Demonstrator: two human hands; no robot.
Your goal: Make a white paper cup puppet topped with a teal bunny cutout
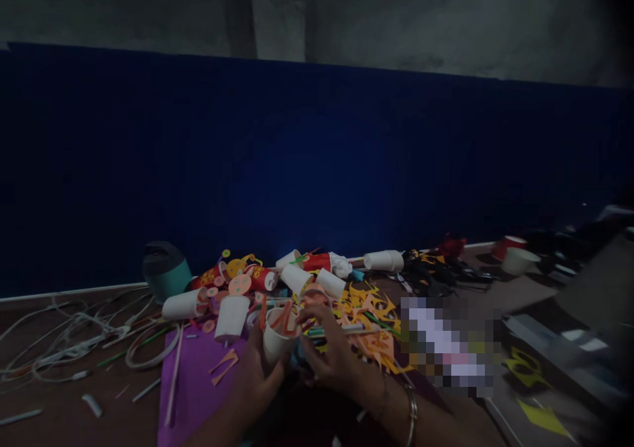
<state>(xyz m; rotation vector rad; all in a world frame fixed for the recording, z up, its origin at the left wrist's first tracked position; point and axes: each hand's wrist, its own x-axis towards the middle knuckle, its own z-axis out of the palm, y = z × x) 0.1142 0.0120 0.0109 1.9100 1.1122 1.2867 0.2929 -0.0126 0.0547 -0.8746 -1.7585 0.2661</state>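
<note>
A white paper cup (276,345) with orange paper strips (283,317) standing out of its mouth is gripped in my left hand (257,369). My right hand (331,353) is at the cup's right rim, its fingers curled beside the strips. What lies between those fingertips is too dark to make out. Left of my left hand, another white cup (232,317) stands mouth up on a purple sheet (191,381). A cut piece of orange paper (224,366) lies on that sheet.
Yellow and orange paper scraps (371,305), more white cups (296,279) and red cups (261,277) crowd the table's back. White cables (64,341) and a teal-and-grey container (166,272) are at left. A blue panel (317,163) rises behind. Yellow paper (542,416) lies right.
</note>
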